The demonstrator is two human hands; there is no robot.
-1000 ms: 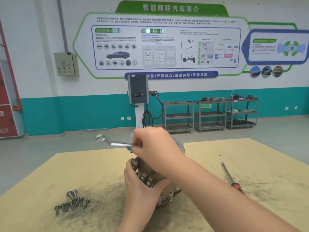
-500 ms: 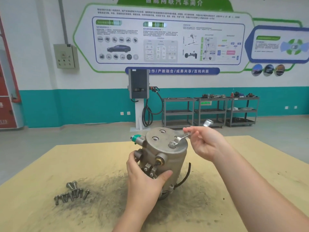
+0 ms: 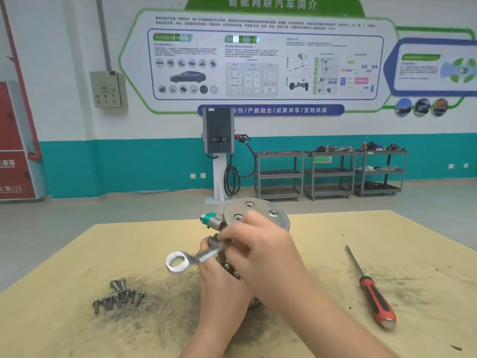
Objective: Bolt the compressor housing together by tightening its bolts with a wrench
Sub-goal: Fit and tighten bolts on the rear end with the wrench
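- Compressor housing point(image 3: 258, 215) stood upright near the middle of the tan table point(image 3: 77, 319), round top face tilted toward the far side, three recessed bolt holes showing on it.
- Green-capped port point(image 3: 209, 219) stuck out from the housing's upper left.
- I saw the left hand point(image 3: 219, 277) wrapped around the housing's near side, fingers curled on the body, thumb on the left edge.
- Right hand point(image 3: 255, 244) came across in front of the housing, fingers curled around the wrench point(image 3: 191, 259) shank.
- Wrench pointed left and a bit near; its ring end point(image 3: 177, 262) hung free in the air left of the housing, not on any bolt I could see. The other end was hidden under the right fingers.
- Loose bolts point(image 3: 117, 297) lay in a small heap on the table, near left, well apart from the housing.
- Red-handled screwdriver point(image 3: 371, 290) lay on the table to the right, tip pointing far, handle near.
- Dark grime smeared the table around the housing and bolts.
- Far side: charger post point(image 3: 219, 140) by the teal wall, three grey carts point(image 3: 327, 174) to its right.
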